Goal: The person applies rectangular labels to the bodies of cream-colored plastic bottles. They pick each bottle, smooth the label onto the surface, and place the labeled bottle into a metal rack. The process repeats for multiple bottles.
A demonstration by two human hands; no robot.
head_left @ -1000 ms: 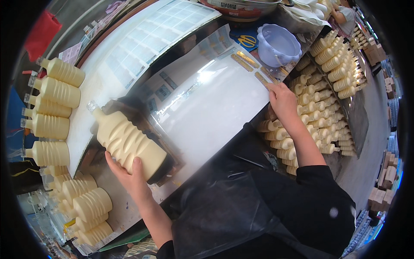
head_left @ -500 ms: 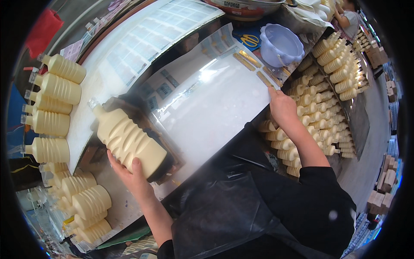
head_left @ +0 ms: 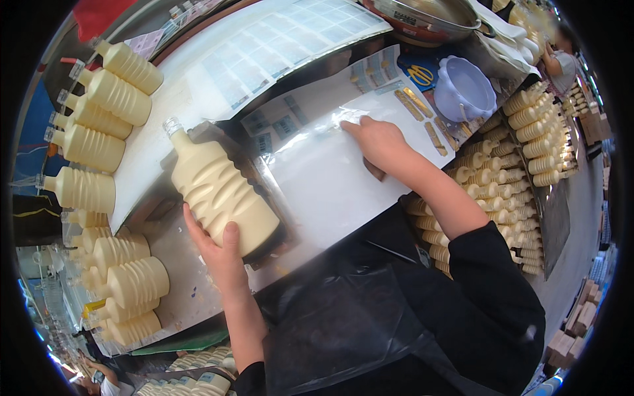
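Note:
A cream plastic bottle [head_left: 221, 188] with wavy ribs and a clear neck lies tilted over a dark, shallow holder [head_left: 281, 234]. My left hand [head_left: 221, 247] grips its lower end, thumb on the near side. Over a glossy white sheet [head_left: 323, 181], my right hand [head_left: 380, 145] is closed with the index finger reaching toward the bottle. A small brown piece juts from beneath its palm; what it is I cannot make out. Gold strips [head_left: 413, 104] are lined up on the sheet's far right, and blue-grey printed labels [head_left: 285, 127] lie along its far edge.
More cream bottles [head_left: 119, 96] line the left, with a dense stack [head_left: 502, 191] on the right. A lilac bowl [head_left: 465, 89], yellow-handled scissors [head_left: 420, 75] and a metal pan [head_left: 429, 16] sit at the back. Another label sheet [head_left: 290, 49] covers a raised board. A person [head_left: 561, 66] works far right.
My right hand has gone from the gold strips at the sheet's right edge leftward over its middle. The left hand still holds the bottle; the whole view has shifted a little.

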